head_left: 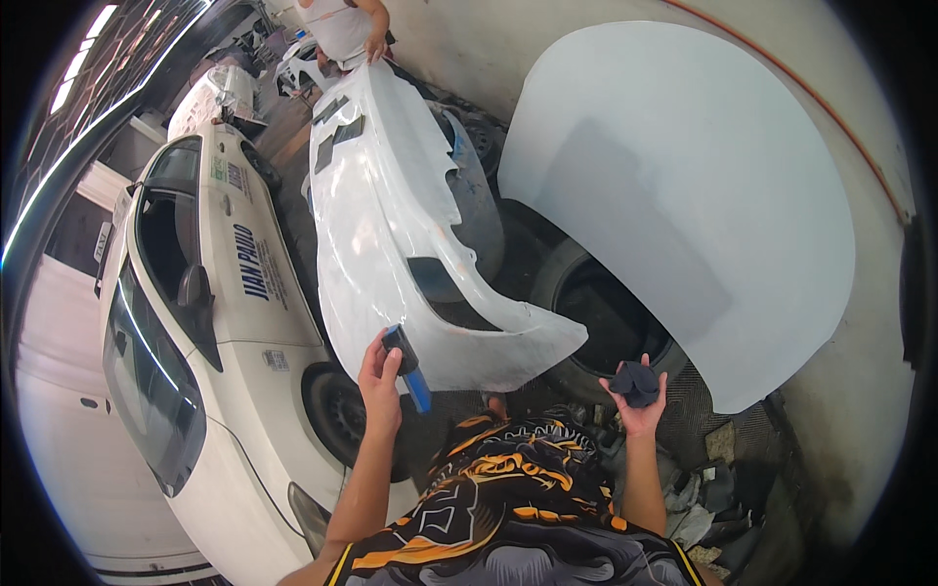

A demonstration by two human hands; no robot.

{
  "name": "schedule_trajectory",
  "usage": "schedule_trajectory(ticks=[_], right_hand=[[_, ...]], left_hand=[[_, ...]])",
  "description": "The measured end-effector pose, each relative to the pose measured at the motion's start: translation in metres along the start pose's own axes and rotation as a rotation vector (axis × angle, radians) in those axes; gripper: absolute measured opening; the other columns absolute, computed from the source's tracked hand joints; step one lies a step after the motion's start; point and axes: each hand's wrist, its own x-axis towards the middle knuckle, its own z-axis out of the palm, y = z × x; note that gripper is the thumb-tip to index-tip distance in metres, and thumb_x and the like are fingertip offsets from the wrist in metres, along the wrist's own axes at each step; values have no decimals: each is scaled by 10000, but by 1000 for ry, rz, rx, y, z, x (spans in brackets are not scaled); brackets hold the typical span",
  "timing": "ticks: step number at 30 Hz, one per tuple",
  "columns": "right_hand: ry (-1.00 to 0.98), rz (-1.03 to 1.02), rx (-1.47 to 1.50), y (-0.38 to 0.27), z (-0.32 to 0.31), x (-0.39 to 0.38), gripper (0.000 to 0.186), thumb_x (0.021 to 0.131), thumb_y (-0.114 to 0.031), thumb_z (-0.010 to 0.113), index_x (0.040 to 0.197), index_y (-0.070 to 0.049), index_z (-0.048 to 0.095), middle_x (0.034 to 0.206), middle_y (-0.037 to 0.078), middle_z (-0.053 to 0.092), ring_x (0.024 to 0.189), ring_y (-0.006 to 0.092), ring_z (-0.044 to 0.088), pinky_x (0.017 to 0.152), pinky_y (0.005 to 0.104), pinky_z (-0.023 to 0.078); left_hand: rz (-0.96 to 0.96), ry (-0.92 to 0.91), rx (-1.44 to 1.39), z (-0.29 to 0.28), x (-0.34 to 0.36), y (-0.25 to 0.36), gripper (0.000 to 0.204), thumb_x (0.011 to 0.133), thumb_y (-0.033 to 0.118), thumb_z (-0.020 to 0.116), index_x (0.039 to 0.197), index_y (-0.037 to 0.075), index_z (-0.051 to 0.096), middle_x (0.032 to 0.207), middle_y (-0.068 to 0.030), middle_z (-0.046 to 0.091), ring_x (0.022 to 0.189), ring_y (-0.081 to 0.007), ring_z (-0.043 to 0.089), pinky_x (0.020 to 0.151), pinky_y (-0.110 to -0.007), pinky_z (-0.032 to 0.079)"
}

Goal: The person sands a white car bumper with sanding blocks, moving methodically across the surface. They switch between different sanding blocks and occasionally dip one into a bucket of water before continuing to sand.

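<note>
In my left hand [376,373] I hold a small flat block [415,384], black at the top and blue along its lower part; its exact kind does not show. The hand is by the near end of a white car bumper [366,225], which has a dark rectangular opening in it. My right hand [640,415] is palm up, its fingers curled round a crumpled dark grey cloth-like piece [637,383], held apart from the bumper. Several dark flat pieces [348,129] lie on the bumper's far part.
A white car [254,391] with dark lettering stands along the left. A large pale hood panel [674,186] leans at the right wall, with a tire [562,366] beside it. Loose scraps [699,508] lie at lower right. Another person [342,29] stands at the bumper's far end.
</note>
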Motion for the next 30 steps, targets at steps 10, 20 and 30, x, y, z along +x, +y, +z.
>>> schedule_trajectory(ticks=[10,20,30], right_hand=[[26,-105,-169,-27,35,-16,225,868,4,568,1039,-137,601,1459,207,536,1431,440,436,1042,625,513],[246,-13,-1057,-38,124,10,250,1020,-304,678,991,-59,638,862,78,642,727,158,615,588,297,497],[406,-233,-1697,-29,131,62,287,959,-269,748,804,-40,671,669,-10,605,598,76,539,586,271,434]], left_hand=[[-393,-417,-197,65,-14,-26,479,1032,184,630,1483,63,525,1320,-85,639,1198,-166,604,1056,-328,465],[-747,-808,-105,251,-57,-149,362,1078,354,549,1217,32,643,1000,-57,696,896,-123,647,768,-299,532],[-484,-774,-102,338,-73,-182,428,1062,320,594,1381,36,621,1130,-103,714,1000,-151,656,857,-328,533]])
